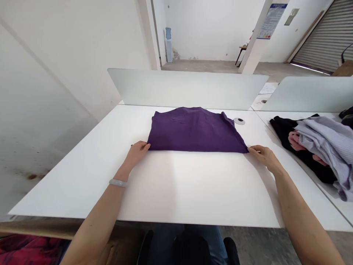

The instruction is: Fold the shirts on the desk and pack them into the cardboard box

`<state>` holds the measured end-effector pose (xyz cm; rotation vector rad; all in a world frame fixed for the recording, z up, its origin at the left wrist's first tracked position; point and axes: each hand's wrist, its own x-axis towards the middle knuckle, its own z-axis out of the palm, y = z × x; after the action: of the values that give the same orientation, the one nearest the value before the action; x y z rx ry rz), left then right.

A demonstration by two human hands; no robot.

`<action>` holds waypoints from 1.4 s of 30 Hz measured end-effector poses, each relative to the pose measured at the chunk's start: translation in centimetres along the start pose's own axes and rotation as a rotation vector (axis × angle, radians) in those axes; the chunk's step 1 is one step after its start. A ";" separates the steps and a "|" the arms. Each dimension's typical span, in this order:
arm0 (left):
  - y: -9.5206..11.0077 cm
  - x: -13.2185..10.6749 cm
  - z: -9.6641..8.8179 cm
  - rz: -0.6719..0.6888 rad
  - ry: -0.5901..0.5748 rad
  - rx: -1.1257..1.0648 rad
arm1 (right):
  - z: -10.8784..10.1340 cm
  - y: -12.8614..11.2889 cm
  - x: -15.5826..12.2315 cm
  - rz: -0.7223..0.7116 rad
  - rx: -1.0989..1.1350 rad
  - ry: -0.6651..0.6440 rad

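A purple garment (193,130), its kind not plain from here, lies folded on the white table (215,187) with a straight edge toward me. My left hand (139,149) pinches its near left corner between thumb and fingers. At the near right corner, my right hand (261,154) grips the cloth the same way. The near edge is stretched straight between both hands. Along the far side the outline is uneven, with a small fold standing up at the right. A pale bracelet (118,183) circles my left wrist.
Black clothing with a pink print (296,141) and a striped light garment (328,140) lie heaped on the right. A frosted divider (190,88) stands along the table's back edge. A round cable hole (239,121) sits near the garment. Red fabric (30,250) shows below, left.
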<state>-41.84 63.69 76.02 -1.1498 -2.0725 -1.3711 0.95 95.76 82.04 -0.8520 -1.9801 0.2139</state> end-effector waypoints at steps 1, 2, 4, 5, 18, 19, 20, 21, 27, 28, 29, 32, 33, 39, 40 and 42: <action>0.1 0.0 0.0 0.006 0.005 0.004 | 0.2 -0.4 -0.1 0.004 -0.002 0.026; 0.1 0.0 0.1 0.008 0.011 0.002 | 0.5 -0.8 -0.1 0.002 -0.005 0.058; 0.2 0.0 0.2 0.004 0.021 -0.002 | 1.2 -1.5 -0.1 -0.010 -0.033 0.109; 0.3 0.0 0.2 0.002 0.025 0.001 | 1.5 -1.7 0.0 -0.017 -0.059 0.122; 0.4 -1.4 -3.3 0.007 -0.462 -0.050 | -3.0 -1.3 -1.8 -0.088 -0.141 -0.394; 0.4 -1.6 -3.9 0.013 -0.525 -0.050 | -3.4 -1.0 -2.1 -0.098 -0.133 -0.471; 0.5 -1.8 -4.3 0.022 -0.578 -0.045 | -3.7 -0.8 -2.3 -0.105 -0.129 -0.528; 0.6 -1.9 -4.7 0.026 -0.619 -0.035 | -3.9 -0.7 -2.4 -0.110 -0.125 -0.560; 1.2 -1.8 -4.4 -0.063 -0.484 -0.004 | -2.4 -1.4 -1.5 -0.016 -0.006 -0.158; 1.3 -1.7 -3.9 -0.077 -0.400 -0.005 | -1.9 -1.7 -1.0 0.002 0.002 -0.066; 1.4 -1.6 -3.4 -0.092 -0.313 -0.003 | -1.3 -2.0 -0.3 0.006 -0.006 0.004; 1.5 -1.2 -1.7 -0.123 -0.123 -0.005 | 0.1 -3.0 2.3 -0.047 -0.118 0.132; 1.5 -1.1 -1.2 -0.127 -0.090 -0.010 | 0.6 -3.4 3.2 -0.071 -0.168 0.164; 0.7 -0.6 0.1 -0.091 -0.012 -0.022 | 3.4 -6.3 8.5 -0.150 -0.468 0.155; 0.5 -0.5 0.2 -0.082 -0.005 -0.019 | 3.7 -6.5 9.3 -0.157 -0.496 0.141; 0.0 -0.3 0.4 -0.061 0.005 -0.014 | 4.1 -6.6 10.8 -0.115 -0.478 0.138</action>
<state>-41.61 63.92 75.62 -1.0955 -2.1140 -1.4169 -9.02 98.51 90.39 -1.0151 -1.9687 -0.3911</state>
